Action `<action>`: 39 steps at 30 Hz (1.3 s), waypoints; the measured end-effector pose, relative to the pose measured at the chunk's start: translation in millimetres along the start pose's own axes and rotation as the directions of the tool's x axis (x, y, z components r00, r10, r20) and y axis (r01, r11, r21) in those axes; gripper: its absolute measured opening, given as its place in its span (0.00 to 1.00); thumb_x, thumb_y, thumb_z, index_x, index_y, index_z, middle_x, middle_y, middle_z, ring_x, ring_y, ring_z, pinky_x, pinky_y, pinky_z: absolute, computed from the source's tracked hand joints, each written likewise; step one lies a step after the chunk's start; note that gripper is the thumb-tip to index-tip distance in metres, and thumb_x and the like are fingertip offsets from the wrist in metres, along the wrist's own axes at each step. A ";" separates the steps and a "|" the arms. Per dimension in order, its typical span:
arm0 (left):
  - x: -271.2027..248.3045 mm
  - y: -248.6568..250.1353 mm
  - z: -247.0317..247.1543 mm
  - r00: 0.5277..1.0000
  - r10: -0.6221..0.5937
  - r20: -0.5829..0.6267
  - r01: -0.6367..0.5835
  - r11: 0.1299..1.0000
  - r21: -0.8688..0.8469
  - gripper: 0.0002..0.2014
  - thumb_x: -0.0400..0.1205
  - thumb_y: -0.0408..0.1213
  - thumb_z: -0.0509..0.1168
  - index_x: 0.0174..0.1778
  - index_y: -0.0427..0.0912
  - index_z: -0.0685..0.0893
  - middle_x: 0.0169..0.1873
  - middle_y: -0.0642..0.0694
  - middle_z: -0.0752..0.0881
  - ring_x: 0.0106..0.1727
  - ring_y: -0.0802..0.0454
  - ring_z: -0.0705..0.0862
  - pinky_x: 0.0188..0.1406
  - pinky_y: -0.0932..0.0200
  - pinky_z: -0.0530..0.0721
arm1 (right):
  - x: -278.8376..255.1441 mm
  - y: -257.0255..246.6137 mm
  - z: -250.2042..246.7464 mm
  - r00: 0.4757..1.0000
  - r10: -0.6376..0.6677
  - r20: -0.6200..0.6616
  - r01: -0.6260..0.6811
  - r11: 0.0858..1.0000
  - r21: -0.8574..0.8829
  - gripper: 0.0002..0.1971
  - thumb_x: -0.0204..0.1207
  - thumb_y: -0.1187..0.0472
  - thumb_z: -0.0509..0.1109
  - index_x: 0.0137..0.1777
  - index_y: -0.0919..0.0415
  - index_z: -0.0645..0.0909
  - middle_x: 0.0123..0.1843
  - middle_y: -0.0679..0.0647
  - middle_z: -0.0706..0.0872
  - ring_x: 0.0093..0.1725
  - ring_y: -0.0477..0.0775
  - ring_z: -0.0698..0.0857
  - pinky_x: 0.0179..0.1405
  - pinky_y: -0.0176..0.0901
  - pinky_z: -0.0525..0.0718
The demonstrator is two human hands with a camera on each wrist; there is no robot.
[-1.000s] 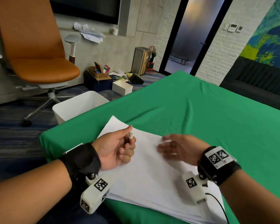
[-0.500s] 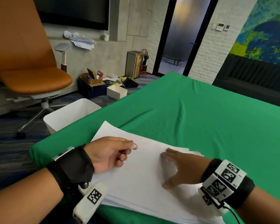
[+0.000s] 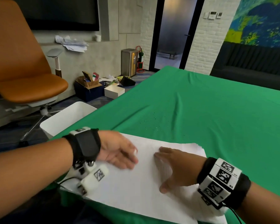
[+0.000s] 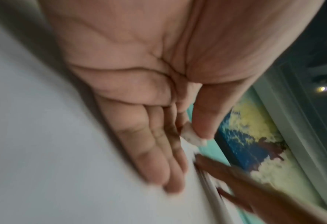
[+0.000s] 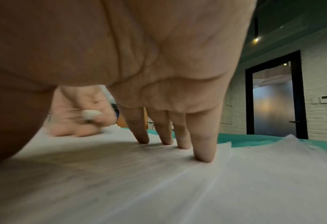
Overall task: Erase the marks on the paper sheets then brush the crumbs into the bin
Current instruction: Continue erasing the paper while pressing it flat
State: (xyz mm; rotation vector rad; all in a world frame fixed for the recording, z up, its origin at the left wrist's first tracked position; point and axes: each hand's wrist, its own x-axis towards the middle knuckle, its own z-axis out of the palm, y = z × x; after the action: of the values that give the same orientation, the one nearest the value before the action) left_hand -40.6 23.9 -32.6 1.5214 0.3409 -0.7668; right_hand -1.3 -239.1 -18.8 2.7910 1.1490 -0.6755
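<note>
The right hand [image 3: 176, 168] lies on the stack of paper sheets [image 3: 136, 191], its fingers [image 5: 202, 150] straight, slightly spread, tips pressing the top sheet; the left hand [image 3: 118, 151] hovers just beside it, thumb pinching a small white eraser [image 4: 192, 137] against the extended fingers [image 4: 156, 159]; beyond the sheets' far edge, dark crumbs [image 3: 153, 122] dot the green surface [image 3: 217, 110], which stretches wide and bare; a white bin [image 3: 66, 120] stands below the surface's left edge, its contents hidden.

Green table [image 3: 217, 110] lies open beyond the paper sheets [image 3: 136, 191]; bin [image 3: 63, 120] (white) flanks its left edge.
</note>
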 end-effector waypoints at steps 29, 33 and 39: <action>54.0 44.8 50.0 0.878 0.336 -0.342 -0.004 0.719 0.695 0.01 0.79 0.28 0.74 0.44 0.35 0.92 0.33 0.41 0.92 0.32 0.49 0.89 0.47 0.48 0.94 | 33.0 -5.7 -15.4 0.988 0.135 0.069 -0.122 0.979 -0.165 0.69 0.44 0.21 0.83 0.85 0.49 0.63 0.70 0.55 0.69 0.67 0.62 0.71 0.63 0.67 0.84; 56.5 51.1 50.5 0.847 0.364 -0.388 -0.007 0.737 0.676 0.04 0.80 0.28 0.73 0.45 0.31 0.92 0.40 0.35 0.93 0.34 0.46 0.88 0.49 0.44 0.94 | 32.6 -5.3 -14.7 0.990 0.129 0.059 -0.117 0.977 -0.178 0.69 0.45 0.21 0.83 0.86 0.49 0.61 0.71 0.54 0.68 0.68 0.62 0.72 0.64 0.66 0.84; 51.6 40.3 57.1 0.887 0.346 -0.307 0.003 0.660 0.751 0.04 0.80 0.28 0.73 0.43 0.34 0.93 0.35 0.39 0.93 0.31 0.49 0.89 0.44 0.53 0.94 | 31.9 -4.6 -15.5 0.990 0.124 0.061 -0.112 0.979 -0.171 0.69 0.45 0.20 0.83 0.86 0.49 0.62 0.72 0.54 0.69 0.69 0.62 0.72 0.65 0.66 0.84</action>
State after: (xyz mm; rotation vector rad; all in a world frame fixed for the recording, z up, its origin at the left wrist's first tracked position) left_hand 7.9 -48.1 -31.6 2.4862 0.1939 -0.3982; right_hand 21.4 -211.5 -17.3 2.6472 0.9704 -0.6311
